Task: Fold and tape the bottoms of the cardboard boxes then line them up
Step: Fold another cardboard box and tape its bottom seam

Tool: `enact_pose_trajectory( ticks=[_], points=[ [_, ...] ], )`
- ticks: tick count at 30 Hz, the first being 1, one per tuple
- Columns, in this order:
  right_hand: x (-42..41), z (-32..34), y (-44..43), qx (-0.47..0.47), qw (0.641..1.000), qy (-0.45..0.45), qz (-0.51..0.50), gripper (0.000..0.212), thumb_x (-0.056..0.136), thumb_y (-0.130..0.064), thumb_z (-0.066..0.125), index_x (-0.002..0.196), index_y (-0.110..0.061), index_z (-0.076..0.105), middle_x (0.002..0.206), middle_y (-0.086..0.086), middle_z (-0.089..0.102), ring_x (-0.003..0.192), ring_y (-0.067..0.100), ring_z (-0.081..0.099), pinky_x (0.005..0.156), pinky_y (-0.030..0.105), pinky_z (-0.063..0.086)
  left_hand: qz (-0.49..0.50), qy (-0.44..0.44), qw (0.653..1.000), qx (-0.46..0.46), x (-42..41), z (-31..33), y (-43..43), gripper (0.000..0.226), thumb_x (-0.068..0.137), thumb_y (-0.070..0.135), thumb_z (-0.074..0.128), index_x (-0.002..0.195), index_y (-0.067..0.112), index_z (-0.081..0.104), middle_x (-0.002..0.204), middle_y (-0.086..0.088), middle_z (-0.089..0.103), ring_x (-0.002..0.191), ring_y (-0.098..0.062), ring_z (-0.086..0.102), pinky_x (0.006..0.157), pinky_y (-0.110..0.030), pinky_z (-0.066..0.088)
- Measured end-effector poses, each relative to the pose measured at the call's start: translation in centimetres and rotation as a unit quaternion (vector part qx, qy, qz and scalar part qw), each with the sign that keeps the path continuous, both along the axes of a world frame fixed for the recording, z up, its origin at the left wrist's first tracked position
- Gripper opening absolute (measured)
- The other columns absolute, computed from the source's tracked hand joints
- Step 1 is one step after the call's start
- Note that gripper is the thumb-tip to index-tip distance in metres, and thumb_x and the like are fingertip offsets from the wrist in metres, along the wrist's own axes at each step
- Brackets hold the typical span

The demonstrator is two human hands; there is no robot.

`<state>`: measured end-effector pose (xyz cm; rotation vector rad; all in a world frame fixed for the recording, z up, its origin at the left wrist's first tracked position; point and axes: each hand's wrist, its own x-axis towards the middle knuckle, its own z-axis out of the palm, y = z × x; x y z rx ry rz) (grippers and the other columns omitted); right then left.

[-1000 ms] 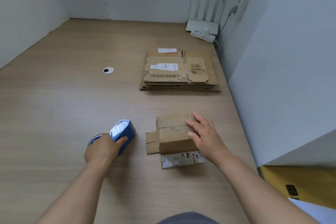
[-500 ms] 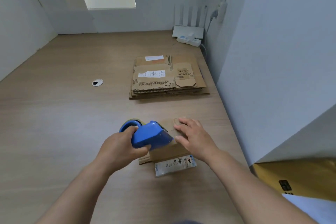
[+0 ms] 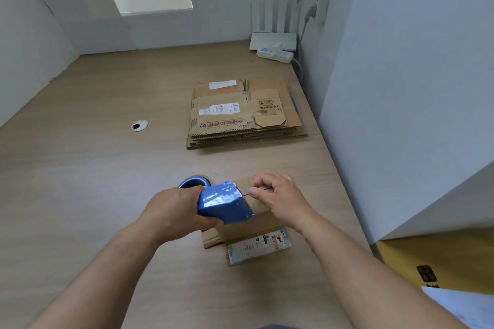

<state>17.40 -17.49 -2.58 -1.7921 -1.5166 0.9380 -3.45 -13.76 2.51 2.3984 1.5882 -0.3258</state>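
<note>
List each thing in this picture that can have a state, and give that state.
small box, upper flaps folded shut.
tape dispenser, held over the small box.
left hand, grips the tape dispenser.
right hand, fingers curled on the small box's top.
flat boxes, flattened, stacked.

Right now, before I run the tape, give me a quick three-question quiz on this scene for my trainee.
1. True or false: the left hand holds the blue tape dispenser.
2. Seen from the head camera, where does the stack of flattened cardboard boxes lie relative to the small cardboard box? A) nearer B) farther away C) on top of it
3. Fill in: the right hand rests on the ____.
Key: 1 true; 2 B; 3 small cardboard box.
</note>
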Motion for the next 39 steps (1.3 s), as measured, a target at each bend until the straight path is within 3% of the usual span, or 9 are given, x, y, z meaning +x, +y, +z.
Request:
enact_pose_trajectory(
  ticks=[5, 10, 12, 16, 20, 22, 26, 33, 39],
  points=[
    [0.3, -0.5, -0.1, 0.012, 0.999, 0.036, -0.019, 0.025, 0.09, -0.031, 0.059, 0.065, -0.032, 0.054, 0.08, -0.019, 0.056, 0.102, 0.01, 0.046, 0.091, 0.037, 0.041, -0.004, -0.001, 1.0, -0.012, 0.2, 0.3, 0.4, 0.048, 0.075, 0.066, 0.061, 0.108, 0.032, 0.05, 0.095, 0.012, 0.061, 0.087, -0.011, 0.057, 0.075, -0.024, 0.046],
    [0.6, 0.6, 0.3, 0.007, 0.999, 0.043, -0.027, 0.021, 0.094, -0.023, 0.054, 0.073, -0.019, 0.054, 0.069, -0.012, 0.051, 0.068, 0.004, 0.045, 0.062, 0.024, 0.035, 0.014, -0.067, 0.995, -0.075, 0.9, 2.0, 1.3, 0.044, 0.073, 0.066, 0.064, 0.1, 0.033, 0.057, 0.089, 0.01, 0.064, 0.08, -0.007, 0.059, 0.072, -0.024, 0.048],
    [1.0, 1.0, 0.4, -0.007, 0.997, 0.068, -0.044, 0.021, 0.092, -0.019, 0.055, 0.071, -0.017, 0.055, 0.073, -0.008, 0.057, 0.07, 0.008, 0.05, 0.065, 0.026, 0.039, 0.046, -0.106, 0.986, -0.116, 0.5, 2.8, 2.0, 0.049, 0.065, 0.07, 0.069, 0.091, 0.029, 0.06, 0.085, 0.008, 0.066, 0.078, -0.009, 0.062, 0.069, -0.026, 0.048],
    [2.1, 1.5, 0.5, -0.027, 0.993, 0.091, -0.068, 0.024, 0.089, -0.015, 0.055, 0.066, -0.015, 0.056, 0.096, 0.005, 0.07, 0.095, 0.02, 0.061, 0.086, 0.037, 0.047, 0.122, -0.147, 0.96, -0.203, -2.1, 4.0, 2.3, 0.099, 0.015, 0.092, 0.06, 0.083, 0.02, 0.067, 0.074, 0.004, 0.071, 0.07, -0.013, 0.066, 0.061, -0.024, 0.044],
    [1.8, 1.6, 0.9, -0.033, 0.985, 0.138, -0.096, 0.026, 0.082, -0.025, 0.053, 0.057, -0.017, 0.055, 0.093, 0.015, 0.071, 0.096, 0.033, 0.062, 0.086, 0.052, 0.049, 0.149, -0.12, 0.949, -0.249, -1.5, 3.4, 2.0, 0.08, 0.033, 0.079, 0.064, 0.086, 0.019, 0.069, 0.083, 0.003, 0.07, 0.079, -0.015, 0.066, 0.067, -0.027, 0.041],
    [1.8, 1.2, 0.6, -0.034, 0.98, 0.161, -0.109, 0.026, 0.074, -0.031, 0.051, 0.052, -0.021, 0.06, 0.092, 0.019, 0.07, 0.099, 0.035, 0.062, 0.087, 0.055, 0.049, 0.156, -0.117, 0.945, -0.262, -1.0, 3.4, 2.1, 0.083, 0.03, 0.079, 0.063, 0.087, 0.02, 0.069, 0.087, 0.002, 0.07, 0.082, -0.016, 0.066, 0.072, -0.029, 0.042],
    [2.6, 0.2, 0.0, -0.051, 0.967, 0.214, -0.132, 0.031, 0.089, -0.005, 0.048, 0.059, -0.013, 0.05, 0.088, 0.005, 0.071, 0.093, 0.025, 0.066, 0.085, 0.042, 0.055, 0.156, -0.103, 0.945, -0.27, -0.2, 3.3, 1.7, 0.071, 0.047, 0.078, 0.071, 0.088, 0.02, 0.068, 0.089, 0.003, 0.069, 0.083, -0.014, 0.064, 0.069, -0.027, 0.04],
    [3.6, -0.5, 0.9, -0.108, 0.957, 0.236, -0.127, 0.023, 0.085, -0.001, 0.054, 0.063, -0.009, 0.051, 0.072, 0.01, 0.059, 0.069, 0.019, 0.057, 0.072, 0.033, 0.053, 0.137, -0.063, 0.962, -0.226, 1.3, 3.3, 0.8, 0.052, 0.07, 0.068, 0.067, 0.087, 0.018, 0.064, 0.09, 0.001, 0.066, 0.082, -0.015, 0.062, 0.066, -0.026, 0.039],
    [4.3, -1.4, 0.5, -0.148, 0.966, 0.193, -0.09, 0.025, 0.088, -0.012, 0.059, 0.065, -0.012, 0.048, 0.064, 0.002, 0.056, 0.061, 0.013, 0.052, 0.068, 0.03, 0.045, 0.126, -0.04, 0.968, -0.212, 1.8, 3.3, 0.7, 0.054, 0.069, 0.068, 0.066, 0.088, 0.018, 0.063, 0.089, 0.001, 0.065, 0.081, -0.014, 0.061, 0.065, -0.026, 0.039]
  ],
)
